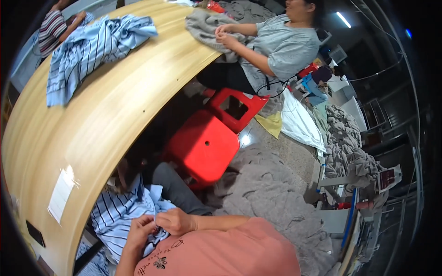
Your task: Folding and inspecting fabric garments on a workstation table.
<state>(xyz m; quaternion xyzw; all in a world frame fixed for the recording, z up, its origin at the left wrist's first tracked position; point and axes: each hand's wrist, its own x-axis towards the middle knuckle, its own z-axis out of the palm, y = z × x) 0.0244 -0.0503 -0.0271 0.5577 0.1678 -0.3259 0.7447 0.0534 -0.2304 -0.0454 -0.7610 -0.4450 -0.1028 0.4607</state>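
Striped blue garment (115, 216): lower left, on lap beside table (110, 110). Left hand (142, 230), right hand (176, 221): fingertips pinching its cloth. Hazard: loosened pinch, loose folds slipping off lap.

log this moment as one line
left hand: pinching striped cloth; right hand: pinching same cloth; table: another striped garment atop

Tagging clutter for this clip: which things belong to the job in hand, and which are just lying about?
Job in hand:
striped cloth, both left hand and right hand on it
striped bundle on the table: similar stripes, so perhaps related

Lying about:
red stool
dark flat thing
grey heap
yellow cloth
white sheet
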